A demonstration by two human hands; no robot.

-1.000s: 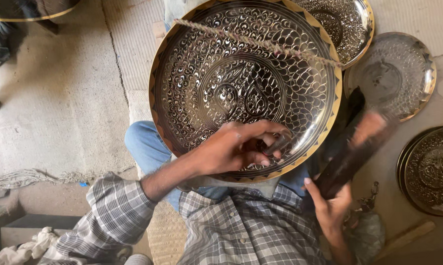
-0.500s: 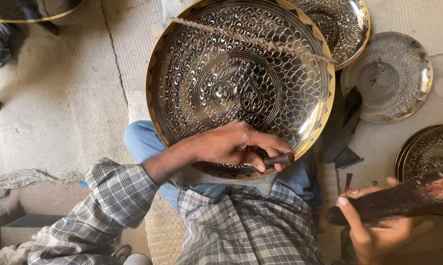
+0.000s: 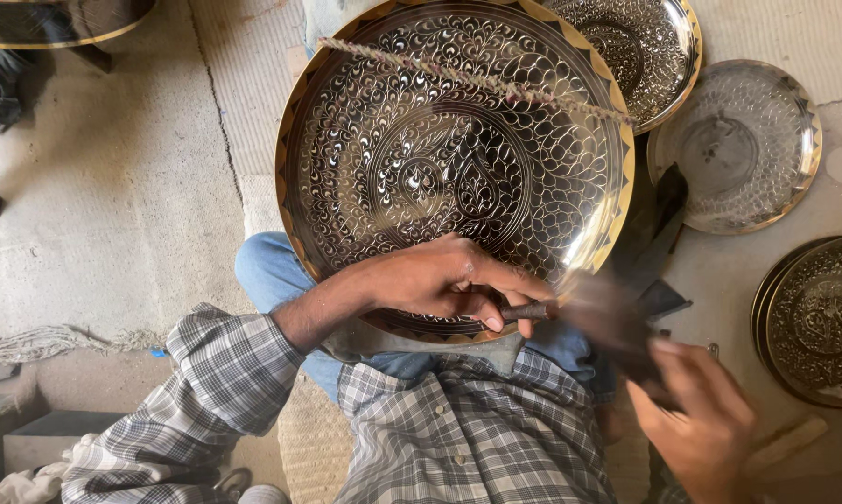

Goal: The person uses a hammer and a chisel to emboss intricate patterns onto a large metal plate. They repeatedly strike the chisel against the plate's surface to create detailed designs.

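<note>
A large round engraved metal plate [image 3: 421,159] with a gold rim rests on my lap, a twisted cord [image 3: 477,79] stretched across its top. My left hand [image 3: 440,280] lies on the plate's lower edge and pinches a small dark chisel [image 3: 526,311] that points right. My right hand [image 3: 706,420] grips a dark wooden mallet [image 3: 612,322], which is blurred with motion and sits right beside the chisel's end.
Several other engraved plates lie around: one behind at top right [image 3: 640,47], a silver one [image 3: 738,145] to the right, a stacked dark pair [image 3: 818,317] at far right. Dark tools [image 3: 659,233] lie between them. Pale matting [image 3: 113,187] covers the floor at left.
The mallet was up near the plate's right rim, swung out low to the right, and is now back by the chisel. My left hand has stayed put on the plate.
</note>
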